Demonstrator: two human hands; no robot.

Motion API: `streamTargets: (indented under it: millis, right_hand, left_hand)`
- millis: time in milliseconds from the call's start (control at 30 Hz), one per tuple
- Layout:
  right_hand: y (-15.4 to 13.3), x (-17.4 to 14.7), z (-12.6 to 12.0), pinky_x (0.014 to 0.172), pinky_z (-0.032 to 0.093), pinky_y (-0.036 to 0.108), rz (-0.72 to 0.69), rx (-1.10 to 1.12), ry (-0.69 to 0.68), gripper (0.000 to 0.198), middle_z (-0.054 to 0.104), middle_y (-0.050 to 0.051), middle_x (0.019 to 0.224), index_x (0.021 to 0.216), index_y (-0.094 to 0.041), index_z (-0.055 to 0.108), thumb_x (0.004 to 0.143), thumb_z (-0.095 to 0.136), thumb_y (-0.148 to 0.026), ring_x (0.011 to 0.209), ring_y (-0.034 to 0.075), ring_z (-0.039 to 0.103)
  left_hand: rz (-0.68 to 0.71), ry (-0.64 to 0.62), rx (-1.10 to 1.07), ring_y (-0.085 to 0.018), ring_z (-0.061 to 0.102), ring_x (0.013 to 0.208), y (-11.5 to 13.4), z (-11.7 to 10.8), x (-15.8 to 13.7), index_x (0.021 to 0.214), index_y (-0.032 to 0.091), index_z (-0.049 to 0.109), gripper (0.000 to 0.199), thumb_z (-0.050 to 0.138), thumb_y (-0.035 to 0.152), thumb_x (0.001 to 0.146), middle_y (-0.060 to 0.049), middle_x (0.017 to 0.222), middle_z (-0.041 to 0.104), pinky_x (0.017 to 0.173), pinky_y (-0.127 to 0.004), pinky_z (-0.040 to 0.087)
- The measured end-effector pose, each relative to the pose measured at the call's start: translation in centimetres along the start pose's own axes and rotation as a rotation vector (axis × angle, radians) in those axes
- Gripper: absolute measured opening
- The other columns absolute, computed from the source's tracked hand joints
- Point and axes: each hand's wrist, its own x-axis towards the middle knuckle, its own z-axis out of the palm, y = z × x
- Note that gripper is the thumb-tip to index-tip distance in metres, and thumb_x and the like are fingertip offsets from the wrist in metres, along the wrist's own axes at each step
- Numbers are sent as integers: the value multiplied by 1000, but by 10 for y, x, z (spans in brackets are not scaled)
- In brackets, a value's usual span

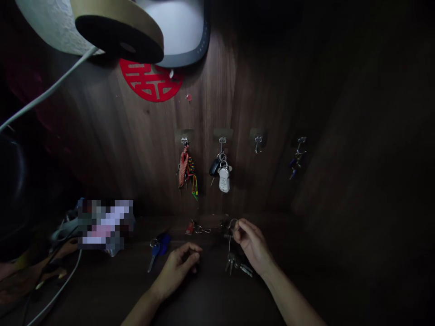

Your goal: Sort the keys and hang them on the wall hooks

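Note:
My right hand (253, 246) pinches a metal ring between thumb and fingers. A bunch of keys (231, 262) hangs below the ring on a thin link, over the dark wooden surface. My left hand (180, 267) is loosely bent with thumb and fingers a little apart, and nothing shows in it. Left of that hand lies a blue-headed key (154, 251) with a ring and a blue tag. Between and beyond both hands rests a small red tag (189, 227) with metal clasps (204, 231).
Hooks line the wooden back panel. One bears a braided red keychain (183, 168), another a white fob (224, 179) with a dark key, and the far right one small keys (296, 164). A bare hook (258, 144) sits between. Cables (50, 88) run at left; a round lamp-like object (118, 29) overhangs.

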Motion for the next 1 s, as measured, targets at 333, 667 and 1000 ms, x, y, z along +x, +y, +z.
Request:
streamTargets:
  millis: [333,667,1000]
  right_hand:
    - [-33,8,-26,50,33,23,-207,-178,163,20,53,-1,66,71,-20,59,67,69,-37,56,11,43]
    - [-84,39,-69,70,46,29,-590,-546,512,24,60,7,104,77,-19,63,71,64,-43,94,21,56]
    - [-154,90,-90,73,51,33,-897,-542,626,25,68,7,93,82,-19,56,68,66,-38,86,19,63]
  left_hand:
    - [-47,5,60,-10,49,56,2,3,1,88,18,60,47,54,62,72,4,65,52,59,-21,41]
    - [-74,-16,107,-12,49,56,-5,5,7,86,20,63,57,51,72,65,4,63,52,58,-22,41]
    - [-101,-9,90,-12,49,54,-12,4,12,85,21,64,60,52,75,62,4,61,52,56,-22,42]
